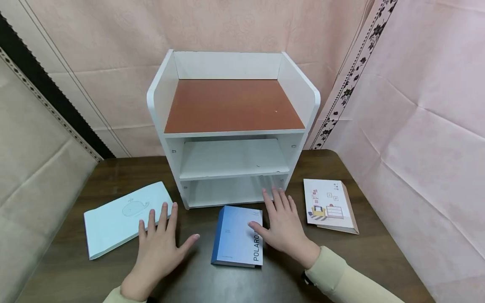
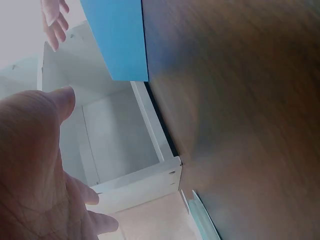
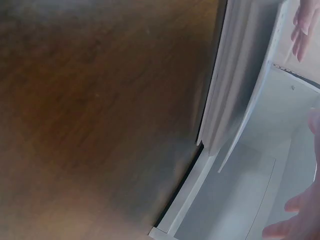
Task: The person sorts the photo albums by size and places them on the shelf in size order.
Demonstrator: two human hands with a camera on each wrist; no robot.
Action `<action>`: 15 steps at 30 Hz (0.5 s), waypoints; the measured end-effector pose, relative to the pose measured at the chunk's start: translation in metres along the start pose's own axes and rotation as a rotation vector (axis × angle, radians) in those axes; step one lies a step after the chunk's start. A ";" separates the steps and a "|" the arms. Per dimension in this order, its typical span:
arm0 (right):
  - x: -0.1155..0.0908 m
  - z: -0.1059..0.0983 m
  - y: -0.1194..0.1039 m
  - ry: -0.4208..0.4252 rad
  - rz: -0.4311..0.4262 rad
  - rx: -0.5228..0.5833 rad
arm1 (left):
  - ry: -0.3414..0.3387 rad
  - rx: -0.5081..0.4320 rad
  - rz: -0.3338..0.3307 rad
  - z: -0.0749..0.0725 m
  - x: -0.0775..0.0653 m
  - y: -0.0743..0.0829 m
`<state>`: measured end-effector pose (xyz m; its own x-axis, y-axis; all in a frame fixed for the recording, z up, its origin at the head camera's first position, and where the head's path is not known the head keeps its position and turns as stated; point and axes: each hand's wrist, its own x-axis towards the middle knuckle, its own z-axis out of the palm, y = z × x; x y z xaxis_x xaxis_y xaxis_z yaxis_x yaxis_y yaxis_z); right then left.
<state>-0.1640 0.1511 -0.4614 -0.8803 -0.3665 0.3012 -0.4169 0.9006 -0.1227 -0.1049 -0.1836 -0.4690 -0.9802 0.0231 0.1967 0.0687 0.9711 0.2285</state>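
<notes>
**Blue book (image 1: 236,235), ungripped**

Head: it lies before the white shelf (image 1: 235,158), between left hand (image 1: 157,252) and right hand (image 1: 284,231), fingers spread, holding nothing.

Left wrist: the spine (image 2: 120,40) should suit a palm.

Right wrist: the gaping cover (image 3: 257,65) likely needs pinching closed.

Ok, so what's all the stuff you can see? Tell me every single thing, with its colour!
shelf unit: one, white with a brown top board, back middle of the table
pale blue book: one, whale drawing, left
blue book: one, marked POLARO..., middle, in front of the shelf unit
white book: one, little coloured drawings, right
table: one, dark brown, underneath
cloth: count unclear, pale pink and cream, dark trim, behind and beside
sleeves: two, pale green, bottom edge
left fingers: bare, over the pale blue book's near edge
right fingers: bare, beside the blue book
</notes>
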 end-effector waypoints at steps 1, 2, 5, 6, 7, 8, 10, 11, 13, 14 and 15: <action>0.001 0.000 0.000 0.000 -0.006 0.003 | 0.000 0.001 -0.002 0.000 0.000 -0.001; 0.001 0.000 0.000 -0.001 -0.012 0.010 | 0.002 -0.001 -0.004 0.000 0.000 -0.001; 0.004 0.000 0.000 0.010 -0.039 0.028 | -0.006 -0.009 -0.009 -0.001 0.001 -0.002; 0.006 0.000 -0.001 0.014 -0.052 0.043 | -0.010 -0.011 -0.010 -0.002 0.001 -0.002; 0.007 -0.001 -0.001 0.014 -0.064 0.071 | -0.015 -0.014 -0.013 -0.002 0.002 -0.002; 0.009 -0.002 -0.002 0.013 -0.079 0.106 | -0.021 -0.017 -0.015 -0.003 0.002 -0.002; 0.013 -0.002 -0.004 0.001 -0.106 0.187 | -0.037 -0.021 -0.024 -0.003 0.003 -0.003; 0.015 -0.002 -0.005 -0.008 -0.118 0.241 | -0.048 -0.029 -0.030 -0.004 0.003 -0.004; 0.020 -0.002 -0.009 -0.041 -0.131 0.357 | -0.061 -0.042 -0.043 -0.005 0.004 -0.007; 0.023 -0.002 -0.012 -0.058 -0.131 0.410 | -0.063 -0.049 -0.048 -0.006 0.005 -0.008; 0.025 -0.002 -0.016 -0.080 -0.125 0.470 | -0.060 -0.053 -0.054 -0.008 0.006 -0.010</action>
<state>-0.1791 0.1281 -0.4503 -0.8238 -0.4987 0.2697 -0.5616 0.6522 -0.5092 -0.1099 -0.1954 -0.4626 -0.9920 -0.0130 0.1254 0.0238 0.9575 0.2875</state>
